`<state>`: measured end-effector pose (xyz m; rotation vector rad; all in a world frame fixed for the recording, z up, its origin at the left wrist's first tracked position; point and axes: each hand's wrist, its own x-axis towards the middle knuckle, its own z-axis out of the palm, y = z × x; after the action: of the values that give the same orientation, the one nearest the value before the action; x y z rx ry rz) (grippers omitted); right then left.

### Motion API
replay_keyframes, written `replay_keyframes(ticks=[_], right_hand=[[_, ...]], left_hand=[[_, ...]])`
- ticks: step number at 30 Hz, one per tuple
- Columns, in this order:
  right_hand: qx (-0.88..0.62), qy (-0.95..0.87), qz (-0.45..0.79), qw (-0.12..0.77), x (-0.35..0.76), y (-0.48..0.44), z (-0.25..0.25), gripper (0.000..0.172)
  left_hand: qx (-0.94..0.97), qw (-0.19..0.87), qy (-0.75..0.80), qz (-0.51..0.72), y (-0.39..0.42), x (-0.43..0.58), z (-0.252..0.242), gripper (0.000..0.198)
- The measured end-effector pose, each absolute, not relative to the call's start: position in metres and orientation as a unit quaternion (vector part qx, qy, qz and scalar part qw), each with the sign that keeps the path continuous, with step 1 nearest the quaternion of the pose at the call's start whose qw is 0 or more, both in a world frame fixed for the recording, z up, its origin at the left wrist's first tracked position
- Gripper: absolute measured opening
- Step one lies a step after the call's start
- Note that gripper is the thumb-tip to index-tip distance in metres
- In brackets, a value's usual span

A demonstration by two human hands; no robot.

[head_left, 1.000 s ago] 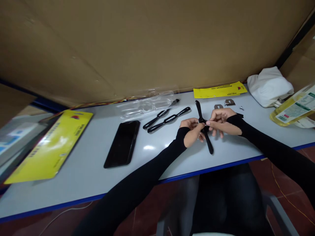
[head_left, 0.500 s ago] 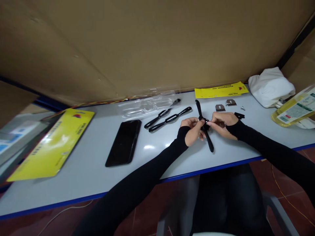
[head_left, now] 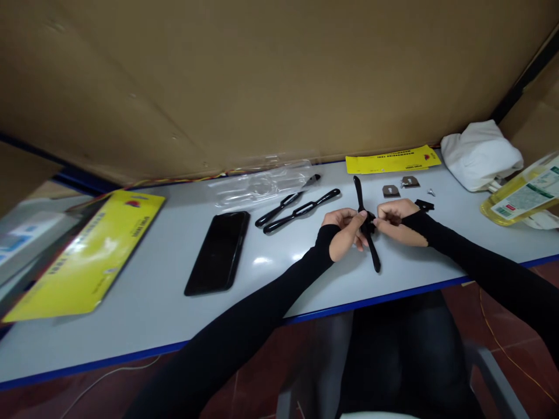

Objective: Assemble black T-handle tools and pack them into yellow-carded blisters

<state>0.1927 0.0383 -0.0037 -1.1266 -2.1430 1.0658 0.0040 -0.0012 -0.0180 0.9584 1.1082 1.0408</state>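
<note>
My left hand (head_left: 347, 231) is closed round the middle of a black spokeshave (head_left: 372, 251), its two handles pointing away from me and towards me. My right hand (head_left: 400, 222) is closed in a pinch at the spokeshave's right side; whatever its fingertips hold is too small and hidden to name. Two more black spokeshave bodies, a nearer one (head_left: 301, 210) and a farther one (head_left: 286, 201), lie left of my hands. Beyond my right hand are flat metal blades (head_left: 392, 191), small screws (head_left: 431, 192) and a black cap piece (head_left: 424, 205).
A black phone (head_left: 217, 253) lies left of my hands. Clear plastic packaging (head_left: 262, 183) partly covers the farther spokeshave body. Yellow cards lie at the back (head_left: 393, 161) and left (head_left: 91, 256). A white cloth bag (head_left: 480, 154) and a bottle of yellow liquid (head_left: 519, 198) stand right. Blue edging borders the table.
The spokeshave has turned slightly, its far handle shifting right. My right hand has moved a little to the right, and its fingertips have come slightly away from my left thumb.
</note>
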Motion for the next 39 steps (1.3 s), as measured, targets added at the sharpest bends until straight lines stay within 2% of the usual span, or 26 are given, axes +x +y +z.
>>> replay_keyframes(ticks=[5, 10, 18, 24, 28, 31, 34, 39], right_hand=[[-0.434, -0.706, 0.526, 0.19, 0.193, 0.039, 0.0, 0.037], [-0.446, -0.665, 0.578, 0.155, 0.194, 0.041, -0.001, 0.038], [-0.391, -0.665, 0.584, 0.252, 0.199, 0.042, 0.004, 0.042], [-0.371, -0.653, 0.608, 0.257, 0.199, 0.041, 0.007, 0.048], [-0.38, -0.657, 0.589, 0.279, 0.198, 0.043, 0.001, 0.05], [-0.393, -0.698, 0.511, 0.311, 0.199, 0.044, -0.004, 0.047], [-0.4, -0.729, 0.441, 0.338, 0.199, 0.044, -0.006, 0.046], [-0.396, -0.731, 0.442, 0.337, 0.199, 0.043, -0.008, 0.043]], left_hand=[[0.429, 0.625, 0.472, 0.449, -0.003, 0.005, -0.017, 0.037], [0.436, 0.627, 0.472, 0.441, -0.004, 0.005, -0.017, 0.034], [0.438, 0.633, 0.455, 0.448, -0.001, 0.001, -0.021, 0.04], [0.441, 0.64, 0.447, 0.443, 0.002, -0.001, -0.025, 0.041], [0.434, 0.651, 0.443, 0.438, 0.002, -0.001, -0.023, 0.032], [0.42, 0.652, 0.446, 0.446, 0.002, 0.001, -0.02, 0.022], [0.414, 0.647, 0.453, 0.453, 0.001, 0.003, -0.019, 0.027], [0.408, 0.634, 0.468, 0.461, -0.001, 0.006, -0.018, 0.026]])
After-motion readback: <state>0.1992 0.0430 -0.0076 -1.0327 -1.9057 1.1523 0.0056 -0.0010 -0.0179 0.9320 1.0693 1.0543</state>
